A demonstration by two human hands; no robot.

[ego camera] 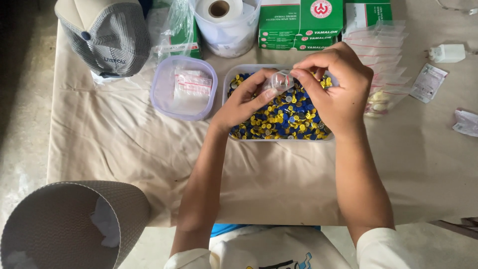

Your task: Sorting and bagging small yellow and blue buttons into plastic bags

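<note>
Grey bin point(59, 224) near table edge point(259, 221), hands point(294, 94) pinching small bag point(281, 79)

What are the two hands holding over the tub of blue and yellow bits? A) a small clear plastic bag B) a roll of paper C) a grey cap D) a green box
A: the left hand and right hand pinch a small clear plastic bag above the tub.
</note>
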